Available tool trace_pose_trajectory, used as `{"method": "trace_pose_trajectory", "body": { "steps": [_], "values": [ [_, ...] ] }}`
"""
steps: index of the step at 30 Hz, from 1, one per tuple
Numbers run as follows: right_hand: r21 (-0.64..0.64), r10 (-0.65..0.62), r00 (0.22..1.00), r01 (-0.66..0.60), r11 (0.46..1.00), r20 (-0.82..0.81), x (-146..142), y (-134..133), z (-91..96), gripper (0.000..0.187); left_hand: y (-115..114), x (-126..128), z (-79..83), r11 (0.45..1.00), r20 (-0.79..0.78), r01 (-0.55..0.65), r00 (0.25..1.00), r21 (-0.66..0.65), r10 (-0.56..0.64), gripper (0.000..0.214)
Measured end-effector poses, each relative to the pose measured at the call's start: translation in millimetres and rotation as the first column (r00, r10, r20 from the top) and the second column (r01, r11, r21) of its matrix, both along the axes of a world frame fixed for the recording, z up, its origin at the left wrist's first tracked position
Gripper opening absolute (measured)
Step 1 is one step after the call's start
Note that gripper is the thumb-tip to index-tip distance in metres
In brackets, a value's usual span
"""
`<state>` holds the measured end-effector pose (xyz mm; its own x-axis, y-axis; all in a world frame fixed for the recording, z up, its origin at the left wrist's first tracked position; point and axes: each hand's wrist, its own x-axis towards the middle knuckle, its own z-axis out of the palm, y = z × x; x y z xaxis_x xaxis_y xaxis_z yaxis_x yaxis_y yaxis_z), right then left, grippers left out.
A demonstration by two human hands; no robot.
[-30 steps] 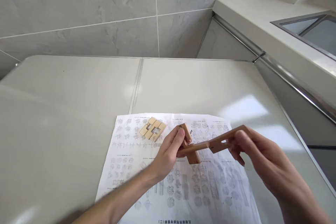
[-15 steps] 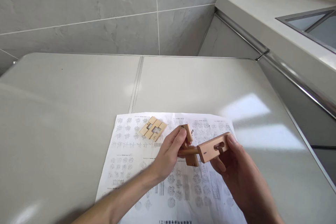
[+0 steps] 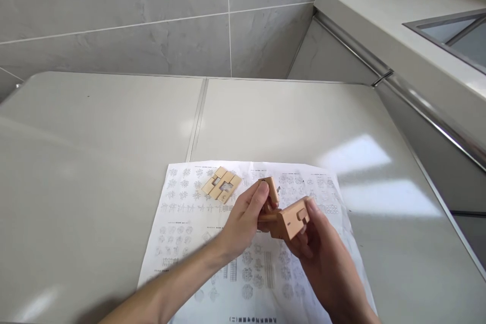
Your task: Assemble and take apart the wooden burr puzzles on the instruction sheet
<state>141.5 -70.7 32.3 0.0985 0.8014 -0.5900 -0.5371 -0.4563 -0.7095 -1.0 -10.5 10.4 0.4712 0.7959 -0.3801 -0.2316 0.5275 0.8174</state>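
Note:
My left hand (image 3: 245,217) is closed on a cluster of wooden interlocking puzzle pieces (image 3: 272,192), its thumb pressing the upright one. In my right hand (image 3: 319,253) is a notched wooden puzzle piece (image 3: 291,221) with a slot, pinched near its right end. A peg of the cluster shows through or just behind that slot. Both hands are close together above a printed sheet (image 3: 182,258). Where the pieces meet is partly hidden by my fingers. Flat on the sheet, left of my hands, lies a group of pale wooden pieces (image 3: 222,185) fitted side by side.
The sheet, printed with small diagrams, lies on a glossy white table (image 3: 114,162) with a seam (image 3: 197,116). Behind it stands a grey tiled wall (image 3: 114,0). A white counter (image 3: 372,5) over grey cabinets runs along the right.
My right hand has moved left with the slotted piece, bringing it against the cluster and tilting it. The left hand keeps its hold nearly in place. The pale pieces have not moved.

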Motion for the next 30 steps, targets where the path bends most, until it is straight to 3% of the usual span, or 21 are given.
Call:
{"method": "trace_pose_trajectory", "body": {
  "steps": [4,10,16,21,27,30],
  "values": [
    [-0.022,0.09,0.99,-0.093,0.995,-0.105,-7,-5,-5.7,0.055,2,1,1.5,0.998,0.128,0.051,0.991,-0.039,-0.045,0.055],
    [-0.12,0.086,0.973,-0.113,0.986,-0.213,-7,-4,-10.5,0.054,-3,3,-0.2,0.991,0.175,-0.103,0.978,-0.088,0.117,0.039],
    [-0.144,0.04,0.958,-0.084,0.986,-0.285,-9,-3,-12.0,0.055,-11,5,2.4,0.987,0.137,-0.139,0.983,0.083,0.127,0.054],
    [-0.136,0.046,0.94,-0.097,0.986,-0.339,-10,-7,-14.8,0.059,-15,5,-2.5,0.954,0.01,-0.142,0.989,0.265,0.145,0.057],
    [-0.138,0.047,0.919,-0.109,0.985,-0.392,-13,-8,-14.0,0.063,-13,5,-0.7,0.919,-0.104,-0.11,0.981,0.379,0.161,0.068],
    [-0.142,0.008,0.929,-0.066,0.988,-0.371,-15,-8,-12.6,0.061,-13,6,1.5,0.929,-0.091,-0.103,0.985,0.355,0.144,0.069]
  ]
}}
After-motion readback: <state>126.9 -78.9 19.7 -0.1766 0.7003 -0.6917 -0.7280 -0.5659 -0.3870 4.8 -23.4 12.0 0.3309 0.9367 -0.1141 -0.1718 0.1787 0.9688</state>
